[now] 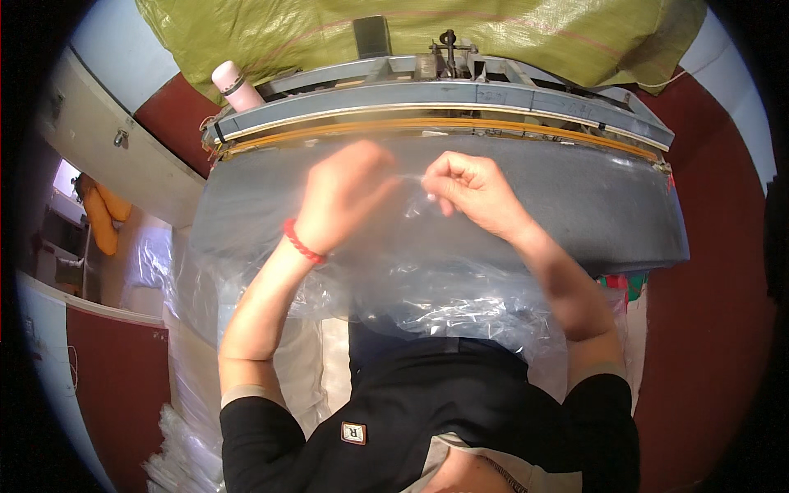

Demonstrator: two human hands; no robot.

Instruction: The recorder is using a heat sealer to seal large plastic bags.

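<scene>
Hands meet above a grey work surface (pixel 575 214), both busy with a clear plastic bag (pixel 427 279). The left hand (pixel 345 193) is curled, its fingers drawn together at the bag's upper edge, though the back of the hand hides exactly how they grip. A red bracelet (pixel 302 243) circles that wrist. The right hand (pixel 472 191) pinches the same thin edge between thumb and forefinger, the other fingers folded in close. The two hands sit just beside each other, near the far middle of the surface.

The bag spreads from the hands down toward the person's body, crumpled and glossy, draping over the near edge of the surface and onto the black shirt (pixel 436 411).

At the far edge of the surface runs a long grey metal bar (pixel 444 103) with an orange strip below it. A pink bottle (pixel 237 86) stands at its left end. Behind it hangs a green woven sack (pixel 509 33). More clear plastic (pixel 185 444) is piled low on the left.
</scene>
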